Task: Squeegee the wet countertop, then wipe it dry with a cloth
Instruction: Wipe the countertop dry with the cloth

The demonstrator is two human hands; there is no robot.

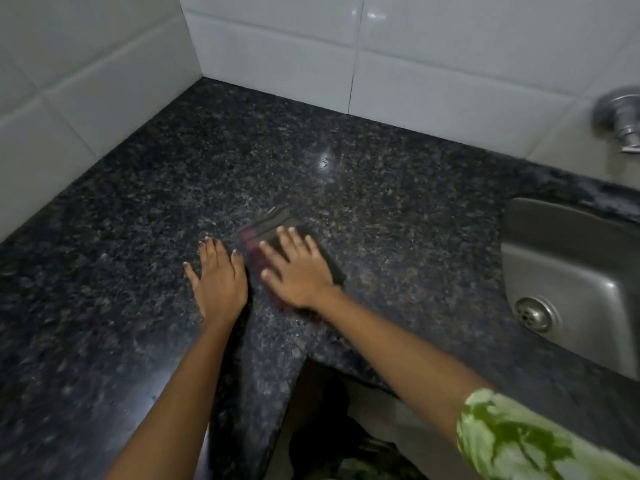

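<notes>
A dark speckled granite countertop (pixel 363 157) fills the corner between two tiled walls. My right hand (pixel 296 268) lies flat with straight fingers on a dark grey folded cloth (pixel 273 223) that has a reddish edge, pressing it to the counter. The cloth is blurred. My left hand (pixel 216 275) rests flat on the bare counter just left of the cloth, fingers spread. No squeegee is in view.
A steel sink (pixel 568 271) with a round drain (pixel 533 315) is set into the counter at the right. A metal tap (pixel 620 119) juts from the white tiled wall (pixel 415 57) above it. The counter's front edge runs below my forearms.
</notes>
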